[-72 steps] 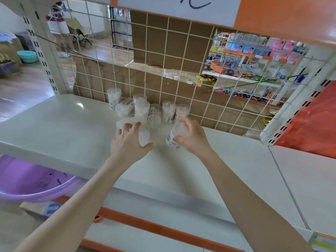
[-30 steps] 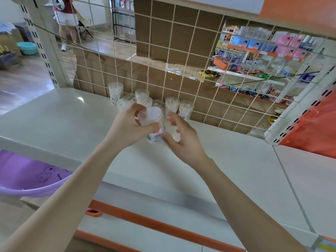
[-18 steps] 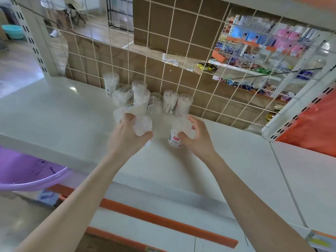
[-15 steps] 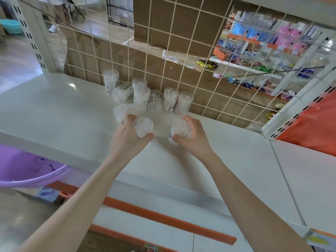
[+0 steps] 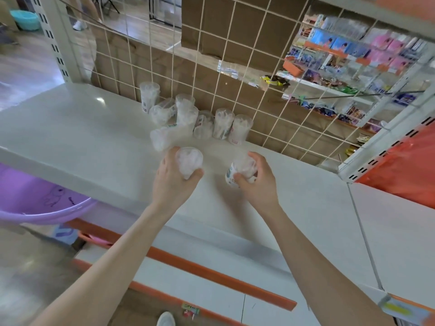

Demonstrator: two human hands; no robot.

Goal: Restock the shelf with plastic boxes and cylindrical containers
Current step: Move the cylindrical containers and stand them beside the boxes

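My left hand (image 5: pixel 173 181) grips a clear cylindrical container (image 5: pixel 189 161) full of white sticks, its lid facing me. A second clear container (image 5: pixel 239 169) with a printed label is held in my right hand (image 5: pixel 257 184). Both hang just above the white shelf (image 5: pixel 77 137), in front of a cluster of several similar containers (image 5: pixel 221 125) at the wire grid back. One container (image 5: pixel 162 138) lies on its side just beyond my left hand.
A white wire grid (image 5: pixel 235 74) backs the shelf, with brown cardboard behind it. A purple plastic basin (image 5: pixel 35 198) sits below the shelf at the left. An orange-edged lower shelf (image 5: pixel 211 276) runs beneath. A red panel (image 5: pixel 404 170) stands at the right.
Both hands, each with its container, have stayed over the same part of the shelf. The view has shifted slightly downward.
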